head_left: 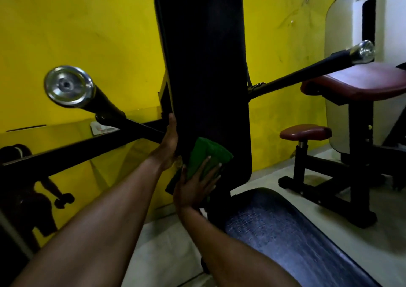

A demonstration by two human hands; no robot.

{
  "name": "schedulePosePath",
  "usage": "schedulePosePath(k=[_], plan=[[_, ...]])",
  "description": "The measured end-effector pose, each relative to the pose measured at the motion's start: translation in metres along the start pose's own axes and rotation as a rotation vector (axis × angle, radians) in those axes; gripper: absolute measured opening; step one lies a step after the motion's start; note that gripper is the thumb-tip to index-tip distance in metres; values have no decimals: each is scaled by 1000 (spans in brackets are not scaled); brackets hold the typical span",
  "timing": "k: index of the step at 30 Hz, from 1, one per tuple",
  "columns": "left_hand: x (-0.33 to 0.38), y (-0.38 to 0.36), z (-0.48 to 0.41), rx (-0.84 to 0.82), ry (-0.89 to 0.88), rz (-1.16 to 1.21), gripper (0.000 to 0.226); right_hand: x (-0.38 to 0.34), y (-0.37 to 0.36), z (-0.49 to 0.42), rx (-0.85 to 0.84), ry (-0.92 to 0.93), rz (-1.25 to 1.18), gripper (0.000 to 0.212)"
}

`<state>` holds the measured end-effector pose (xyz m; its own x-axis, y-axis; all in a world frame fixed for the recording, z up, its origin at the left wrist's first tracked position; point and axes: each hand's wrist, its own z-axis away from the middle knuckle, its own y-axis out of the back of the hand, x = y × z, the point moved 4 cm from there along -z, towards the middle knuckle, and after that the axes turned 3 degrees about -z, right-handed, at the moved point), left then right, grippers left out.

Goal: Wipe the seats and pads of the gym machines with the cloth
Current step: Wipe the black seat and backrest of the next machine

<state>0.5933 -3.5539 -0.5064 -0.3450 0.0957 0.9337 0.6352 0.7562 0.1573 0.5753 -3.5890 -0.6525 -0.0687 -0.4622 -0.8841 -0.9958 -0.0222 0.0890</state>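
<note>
A tall black back pad (204, 67) stands upright in the middle of the view, above a dark seat (285, 238) at the lower right. My right hand (195, 185) presses a green cloth (204, 159) flat against the pad's lower part, fingers spread and straight. My left hand (170, 141) holds the pad's left edge; its fingers go behind the pad and are hidden.
Two black bars with chrome end caps (68, 85) (362, 51) stick out left and right of the pad. A maroon-padded machine (356, 82) with a small maroon seat (305, 132) stands at the right. A yellow wall is behind; a mirror (55, 166) at the left shows a person's reflection.
</note>
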Motion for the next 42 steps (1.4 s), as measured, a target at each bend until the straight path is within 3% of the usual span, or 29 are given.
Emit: schedulePosePath(k=[4,11,15,19,22,25,27,29,32,37,39,42], plan=[[-11,12,8,-7,53,202,48,-8,22,-24,-112,500,132,84],[-39,23,16,82,68,609,71,-51,48,-85,-244,1275,402,78],[-24,13,14,198,15,691,72,-98,55,-111,-287,1543,549,73],[-4,8,-1,279,-26,669,75,-155,61,-129,-276,1628,600,82],[10,14,-24,332,-122,745,68,-180,59,-137,-313,1848,666,62],[30,16,-39,364,-71,706,68,-216,68,-155,-293,2032,641,46],[48,17,-40,369,-52,641,68,-253,77,-173,-195,2072,583,46],[65,15,-43,378,-47,591,63,-291,85,-187,-118,1994,580,54],[91,12,-47,386,-64,562,58,-319,83,-198,-145,1893,606,59],[118,12,-65,464,-142,581,55,-344,93,-231,-100,2032,541,64],[116,17,-97,498,-128,514,62,-371,96,-242,-30,1924,515,63],[127,20,-115,550,-111,358,72,-395,91,-247,-35,1588,358,55]])
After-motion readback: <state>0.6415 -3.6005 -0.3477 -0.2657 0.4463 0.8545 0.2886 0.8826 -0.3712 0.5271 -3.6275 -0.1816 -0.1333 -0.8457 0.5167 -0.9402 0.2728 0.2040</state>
